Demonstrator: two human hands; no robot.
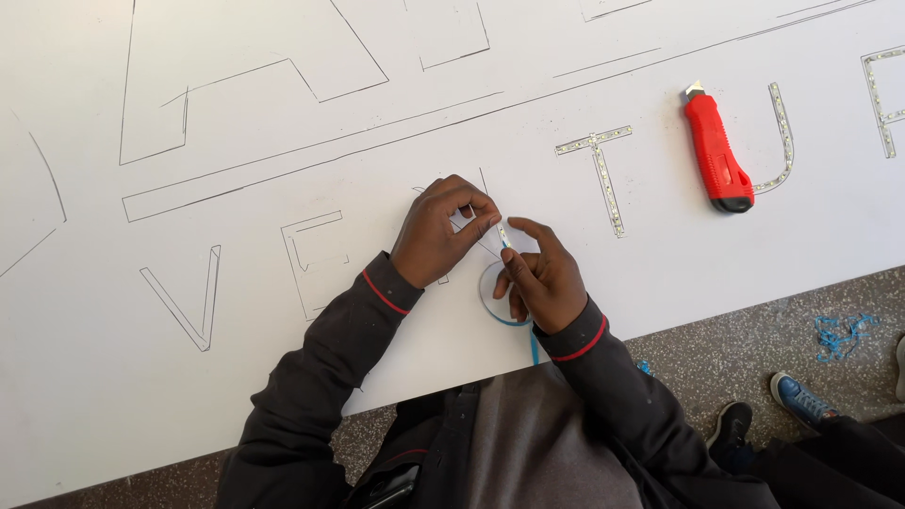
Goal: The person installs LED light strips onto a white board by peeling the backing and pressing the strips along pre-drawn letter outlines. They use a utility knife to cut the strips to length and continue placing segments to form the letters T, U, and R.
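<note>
Thin strip of small lights point(503, 236), white face with a blue backing, held over the white board point(283, 377) that covers the worktop, between the outlined letters drawn on it. It looks very light and limp: the free length curls into a loose loop point(494, 300) below the hands and a blue tail hangs off the board edge toward the person's lap. Judged soft along its length but probably easy to kink or crease; best held by the narrow edges near the end, not by the face. Left hand point(436, 234) comes in from above, thumb and forefinger pressed together, pinching the top end of the strip; the other fingers are curled under. Right hand point(539, 281) sits just below, forefinger stretched along the strip and thumb closed against it from the other side, remaining fingers folded around the loop. Whether the backing is being peeled is too small to tell. Both hands touch at the strip. Well apart to the right, a red utility knife point(716, 151) lies on the board, its lower end over a curved strip already laid on a letter point(782, 132). Another strip-covered letter point(601, 174) lies between knife and hands. Blue scraps point(842, 335) on the floor.
</note>
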